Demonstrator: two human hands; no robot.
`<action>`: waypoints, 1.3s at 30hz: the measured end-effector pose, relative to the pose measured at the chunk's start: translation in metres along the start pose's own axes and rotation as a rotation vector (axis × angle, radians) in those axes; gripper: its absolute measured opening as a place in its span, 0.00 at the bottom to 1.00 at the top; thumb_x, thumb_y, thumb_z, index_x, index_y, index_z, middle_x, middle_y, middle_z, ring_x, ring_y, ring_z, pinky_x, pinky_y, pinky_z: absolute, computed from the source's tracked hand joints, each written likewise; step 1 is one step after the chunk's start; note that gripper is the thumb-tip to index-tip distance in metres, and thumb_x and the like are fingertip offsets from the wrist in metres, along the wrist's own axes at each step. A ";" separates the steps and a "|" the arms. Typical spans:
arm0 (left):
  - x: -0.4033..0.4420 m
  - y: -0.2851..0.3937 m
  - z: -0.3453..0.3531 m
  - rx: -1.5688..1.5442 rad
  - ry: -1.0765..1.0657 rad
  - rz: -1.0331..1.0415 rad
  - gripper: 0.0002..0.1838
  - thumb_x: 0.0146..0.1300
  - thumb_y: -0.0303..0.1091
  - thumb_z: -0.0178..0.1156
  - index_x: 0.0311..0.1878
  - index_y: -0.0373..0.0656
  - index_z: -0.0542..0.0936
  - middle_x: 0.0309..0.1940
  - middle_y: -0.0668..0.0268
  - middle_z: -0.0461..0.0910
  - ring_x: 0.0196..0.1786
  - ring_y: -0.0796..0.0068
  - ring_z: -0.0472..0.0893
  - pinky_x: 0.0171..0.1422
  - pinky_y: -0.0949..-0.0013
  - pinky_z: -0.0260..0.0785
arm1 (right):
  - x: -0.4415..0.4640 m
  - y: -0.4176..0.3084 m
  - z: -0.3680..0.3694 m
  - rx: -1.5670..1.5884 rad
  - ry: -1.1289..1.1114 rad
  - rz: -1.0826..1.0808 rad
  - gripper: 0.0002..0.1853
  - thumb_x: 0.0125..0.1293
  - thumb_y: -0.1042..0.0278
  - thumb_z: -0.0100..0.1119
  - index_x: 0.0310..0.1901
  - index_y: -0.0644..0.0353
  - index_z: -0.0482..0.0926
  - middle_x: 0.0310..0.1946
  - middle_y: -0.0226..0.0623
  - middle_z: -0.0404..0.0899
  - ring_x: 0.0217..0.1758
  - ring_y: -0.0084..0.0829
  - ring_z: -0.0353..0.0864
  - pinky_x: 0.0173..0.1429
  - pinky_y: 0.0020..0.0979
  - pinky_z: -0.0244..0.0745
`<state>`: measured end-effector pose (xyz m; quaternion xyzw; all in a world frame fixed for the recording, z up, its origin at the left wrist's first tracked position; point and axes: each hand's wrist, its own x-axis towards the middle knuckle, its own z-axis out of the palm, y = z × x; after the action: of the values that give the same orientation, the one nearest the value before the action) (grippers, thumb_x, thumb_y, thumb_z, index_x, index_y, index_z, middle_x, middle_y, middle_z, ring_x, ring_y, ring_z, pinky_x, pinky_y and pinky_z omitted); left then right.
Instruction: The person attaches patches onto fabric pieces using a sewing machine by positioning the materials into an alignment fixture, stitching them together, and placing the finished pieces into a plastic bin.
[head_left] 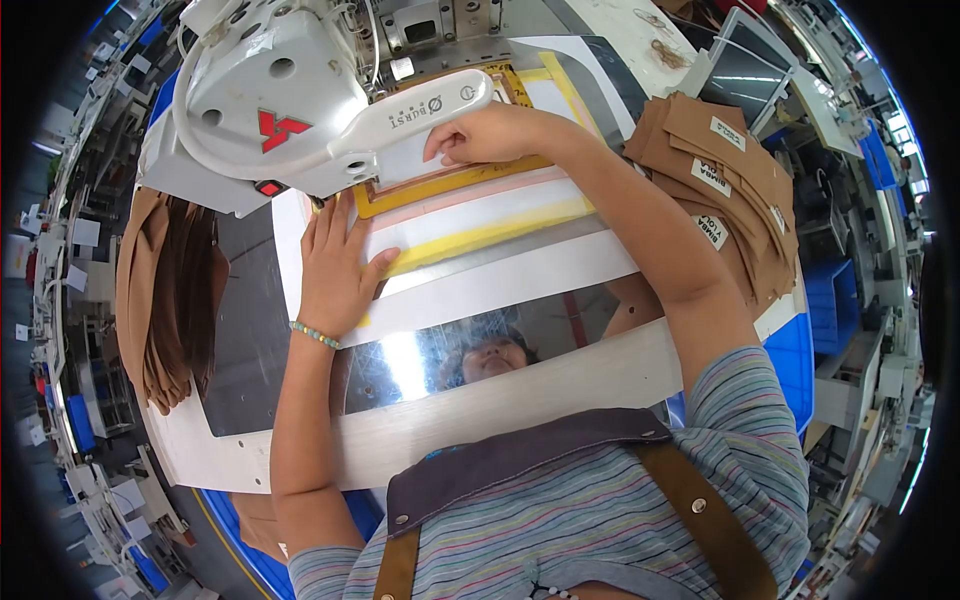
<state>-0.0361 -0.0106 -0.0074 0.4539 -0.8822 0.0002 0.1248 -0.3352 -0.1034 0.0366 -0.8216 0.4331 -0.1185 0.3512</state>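
My left hand [335, 272] lies flat on the white sheet [450, 290], fingers pointing away and thumb apart, beside the left end of a yellow frame [460, 190]. The fingertips are near the lower edge of the white sewing machine head [270, 100]. My right hand [485, 135] is bent over the frame, just below the machine's white arm cover [425, 108], with fingers curled toward the thumb. Whether it holds anything is hidden. Yellow tape strips [485, 238] run across the sheet. The needle area is mostly hidden behind the machine head.
Brown fabric pieces with white labels [735, 200] are stacked at the right. More brown pieces [165, 300] hang over the left edge. A shiny metal plate [480, 350] lies nearest my body. Blue bins [830, 305] stand at the right, and a tablet-like panel [745, 70] at the back right.
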 end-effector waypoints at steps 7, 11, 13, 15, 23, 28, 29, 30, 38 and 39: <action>0.000 0.001 -0.003 0.019 -0.039 -0.010 0.36 0.76 0.57 0.50 0.74 0.36 0.72 0.81 0.48 0.60 0.84 0.46 0.54 0.85 0.48 0.43 | 0.001 -0.006 0.002 0.045 0.004 0.049 0.14 0.63 0.69 0.66 0.50 0.58 0.87 0.27 0.29 0.80 0.34 0.27 0.80 0.43 0.32 0.75; 0.000 0.001 -0.003 0.026 -0.049 -0.003 0.36 0.77 0.58 0.50 0.73 0.36 0.73 0.81 0.48 0.60 0.84 0.45 0.54 0.85 0.47 0.43 | 0.006 0.000 0.004 0.069 -0.012 0.042 0.14 0.62 0.67 0.67 0.50 0.58 0.87 0.29 0.30 0.82 0.36 0.28 0.82 0.44 0.32 0.76; 0.000 0.001 -0.004 0.026 -0.049 -0.008 0.35 0.77 0.57 0.51 0.73 0.36 0.73 0.81 0.48 0.60 0.84 0.46 0.54 0.85 0.47 0.43 | 0.002 -0.002 -0.002 0.007 -0.003 -0.005 0.15 0.62 0.66 0.67 0.50 0.58 0.87 0.30 0.31 0.83 0.38 0.28 0.82 0.46 0.33 0.76; 0.000 0.001 -0.004 0.024 -0.046 -0.006 0.35 0.76 0.56 0.52 0.73 0.36 0.72 0.80 0.47 0.60 0.84 0.46 0.53 0.85 0.47 0.43 | -0.005 -0.006 -0.014 -0.042 -0.013 0.013 0.15 0.62 0.64 0.68 0.49 0.57 0.88 0.31 0.32 0.84 0.40 0.29 0.83 0.48 0.33 0.76; 0.000 0.000 0.000 0.025 -0.007 -0.006 0.36 0.74 0.60 0.54 0.70 0.37 0.76 0.80 0.47 0.61 0.82 0.45 0.56 0.85 0.46 0.43 | -0.030 0.014 -0.055 -0.239 -0.147 0.161 0.15 0.61 0.62 0.69 0.47 0.58 0.88 0.32 0.31 0.86 0.40 0.30 0.83 0.45 0.35 0.74; 0.000 0.000 0.001 0.017 0.006 -0.005 0.36 0.75 0.60 0.53 0.71 0.38 0.75 0.80 0.48 0.61 0.83 0.45 0.56 0.85 0.47 0.42 | -0.037 0.030 -0.049 -0.183 -0.010 0.141 0.13 0.62 0.66 0.67 0.48 0.57 0.86 0.28 0.30 0.82 0.38 0.30 0.81 0.45 0.36 0.74; -0.001 0.000 0.001 0.015 -0.002 -0.010 0.36 0.75 0.60 0.53 0.71 0.37 0.75 0.80 0.48 0.61 0.83 0.45 0.56 0.86 0.47 0.42 | -0.038 0.033 -0.047 -0.176 0.001 0.143 0.13 0.62 0.67 0.66 0.48 0.56 0.85 0.28 0.30 0.81 0.38 0.30 0.81 0.45 0.36 0.74; -0.001 0.000 0.000 0.014 -0.009 -0.014 0.36 0.75 0.60 0.53 0.71 0.37 0.75 0.80 0.48 0.61 0.83 0.45 0.56 0.86 0.47 0.42 | -0.038 0.031 -0.046 -0.167 0.013 0.147 0.13 0.62 0.68 0.65 0.49 0.56 0.85 0.28 0.30 0.81 0.38 0.30 0.81 0.46 0.36 0.75; 0.000 0.001 0.000 0.028 -0.007 -0.014 0.36 0.76 0.60 0.53 0.71 0.36 0.75 0.80 0.48 0.61 0.83 0.46 0.56 0.86 0.48 0.42 | -0.041 0.021 -0.038 -0.330 -0.028 0.198 0.10 0.63 0.73 0.60 0.46 0.57 0.82 0.25 0.30 0.78 0.34 0.30 0.81 0.42 0.36 0.73; 0.000 0.000 0.000 0.028 -0.007 -0.015 0.36 0.76 0.59 0.53 0.70 0.36 0.75 0.80 0.48 0.61 0.83 0.46 0.56 0.86 0.49 0.42 | -0.041 0.020 -0.037 -0.362 -0.026 0.206 0.10 0.63 0.72 0.60 0.46 0.56 0.82 0.25 0.30 0.78 0.34 0.30 0.81 0.43 0.36 0.73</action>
<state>-0.0360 -0.0101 -0.0077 0.4623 -0.8791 0.0102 0.1152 -0.3907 -0.0962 0.0541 -0.8241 0.5245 0.0082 0.2138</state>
